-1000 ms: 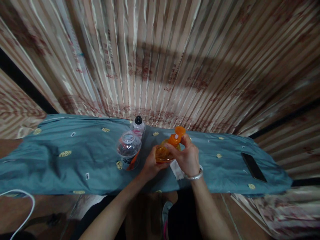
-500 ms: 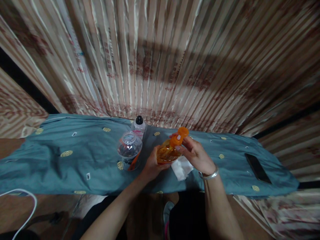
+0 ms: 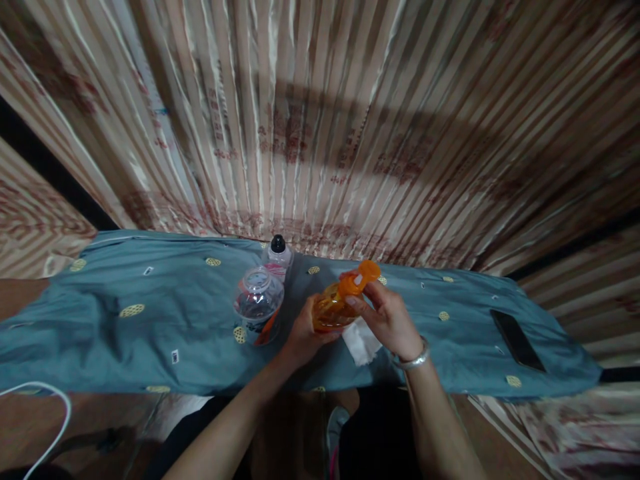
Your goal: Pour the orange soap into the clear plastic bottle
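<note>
Tilted toward the upper right, a clear bottle of amber liquid (image 3: 331, 311) is held above the cloth. My left hand (image 3: 306, 333) is wrapped round its lower body. At the neck, my right hand (image 3: 393, 319) grips the bottle just under its orange cap (image 3: 361, 277), thumb on the near side and fingers partly hidden behind. The cap's round top points up and away from me. Below the bottle lies a crumpled white tissue (image 3: 361, 341), partly covered by my right hand. Left of my left hand stands a clear plastic cup with a domed lid (image 3: 259, 303).
Behind the cup stands a clear bottle with a black cap (image 3: 279, 257). A black phone (image 3: 517, 340) lies at the right on the blue-green cloth (image 3: 190, 300). Pleated curtains (image 3: 320, 133) hang close behind. A white cable (image 3: 63, 407) loops at the lower left.
The bottle's cap end has dipped slightly, and my right hand has shifted a little left and down with it. Both hands keep their hold.
</note>
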{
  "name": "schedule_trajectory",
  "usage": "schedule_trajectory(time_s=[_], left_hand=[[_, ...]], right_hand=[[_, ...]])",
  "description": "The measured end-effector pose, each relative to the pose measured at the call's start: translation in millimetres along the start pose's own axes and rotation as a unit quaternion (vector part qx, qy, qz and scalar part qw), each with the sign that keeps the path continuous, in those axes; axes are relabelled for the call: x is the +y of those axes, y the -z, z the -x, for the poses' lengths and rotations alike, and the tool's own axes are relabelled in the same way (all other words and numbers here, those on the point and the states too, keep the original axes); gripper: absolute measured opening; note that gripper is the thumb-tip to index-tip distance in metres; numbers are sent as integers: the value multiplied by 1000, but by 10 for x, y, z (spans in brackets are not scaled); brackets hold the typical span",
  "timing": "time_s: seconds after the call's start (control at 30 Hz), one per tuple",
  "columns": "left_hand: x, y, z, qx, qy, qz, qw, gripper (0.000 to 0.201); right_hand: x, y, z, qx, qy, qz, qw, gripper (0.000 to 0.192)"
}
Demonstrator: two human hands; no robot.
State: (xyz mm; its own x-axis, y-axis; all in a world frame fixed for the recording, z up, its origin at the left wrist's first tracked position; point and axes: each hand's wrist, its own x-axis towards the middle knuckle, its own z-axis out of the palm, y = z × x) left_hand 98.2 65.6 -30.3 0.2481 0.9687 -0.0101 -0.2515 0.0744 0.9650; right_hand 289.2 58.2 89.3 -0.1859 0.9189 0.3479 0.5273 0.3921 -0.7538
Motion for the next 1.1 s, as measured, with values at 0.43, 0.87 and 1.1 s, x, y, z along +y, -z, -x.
schedule_trajectory(time_s=[0.43, 0.87, 1.1], left_hand=[[468, -56, 29, 24, -150, -133, 979, 105], [408, -252, -76, 58, -287, -209, 933, 46], [328, -221, -67, 60, -318, -240, 915, 45]], right_hand=[[-157, 224, -171, -87, 1, -4, 996, 40], [-275, 497, -471, -206, 95, 22, 974, 33], [-241, 249, -235, -30, 67, 65, 995, 29]])
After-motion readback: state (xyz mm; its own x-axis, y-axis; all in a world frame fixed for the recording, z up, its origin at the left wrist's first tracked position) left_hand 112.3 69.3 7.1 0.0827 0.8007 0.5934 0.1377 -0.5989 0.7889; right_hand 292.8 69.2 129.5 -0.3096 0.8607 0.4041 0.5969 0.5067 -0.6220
